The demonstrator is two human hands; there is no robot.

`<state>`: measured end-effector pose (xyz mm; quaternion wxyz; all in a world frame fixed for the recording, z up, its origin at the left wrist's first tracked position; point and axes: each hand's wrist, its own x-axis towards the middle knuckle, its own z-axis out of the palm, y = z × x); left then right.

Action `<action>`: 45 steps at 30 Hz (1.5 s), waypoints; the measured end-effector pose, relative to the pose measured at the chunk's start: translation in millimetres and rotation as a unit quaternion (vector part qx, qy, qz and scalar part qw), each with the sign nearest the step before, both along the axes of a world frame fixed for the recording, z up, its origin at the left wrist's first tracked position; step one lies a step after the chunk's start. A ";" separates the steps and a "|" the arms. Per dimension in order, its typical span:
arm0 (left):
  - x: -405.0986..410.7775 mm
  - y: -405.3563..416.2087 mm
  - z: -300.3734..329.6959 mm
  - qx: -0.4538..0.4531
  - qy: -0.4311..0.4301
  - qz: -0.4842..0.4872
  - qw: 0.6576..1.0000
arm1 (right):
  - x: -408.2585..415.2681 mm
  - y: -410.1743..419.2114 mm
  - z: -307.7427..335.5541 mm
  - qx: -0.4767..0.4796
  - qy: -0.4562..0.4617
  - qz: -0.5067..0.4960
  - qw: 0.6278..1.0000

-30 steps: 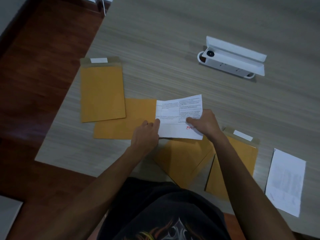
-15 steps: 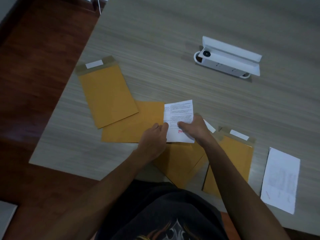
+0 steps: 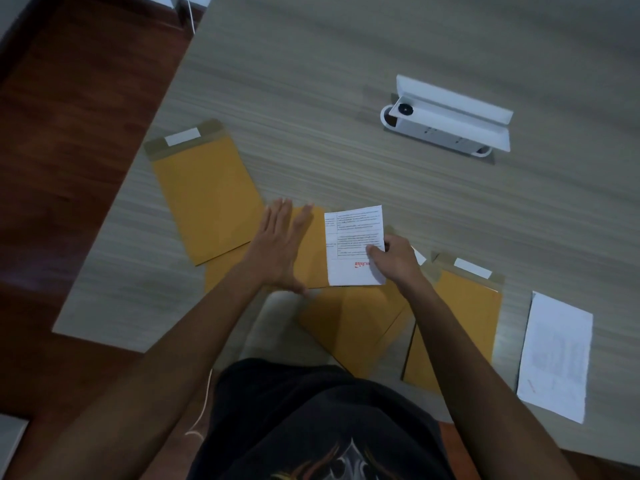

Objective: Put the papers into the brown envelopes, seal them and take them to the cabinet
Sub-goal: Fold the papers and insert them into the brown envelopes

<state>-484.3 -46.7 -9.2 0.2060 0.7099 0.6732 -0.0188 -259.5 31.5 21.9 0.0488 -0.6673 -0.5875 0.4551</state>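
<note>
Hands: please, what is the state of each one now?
Left hand: open, flat on the brown envelope.
Right hand: holding the folded paper.

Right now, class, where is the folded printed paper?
In the head view, the folded printed paper lies mid-table on a brown envelope, pinched at its right edge by the right hand, with the flat left hand beside it.

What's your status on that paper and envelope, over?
Left hand flat on the envelope. Right hand pinching the folded paper, partly inserted. Flap unsealed. Nothing in the way.
</note>
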 end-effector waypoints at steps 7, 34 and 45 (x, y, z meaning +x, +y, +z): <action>6.7 11.0 1.5 -0.038 0.025 -0.029 0.999 | -1.6 3.7 -1.8 -0.024 -0.010 0.021 0.999; 16.5 4.1 -1.7 -0.041 -0.011 -0.051 0.998 | 2.9 -2.0 8.2 -0.056 0.018 0.054 0.997; 26.5 0.4 1.5 -0.012 -0.031 -0.050 0.998 | -3.4 -7.4 9.4 -0.011 -0.010 0.074 0.997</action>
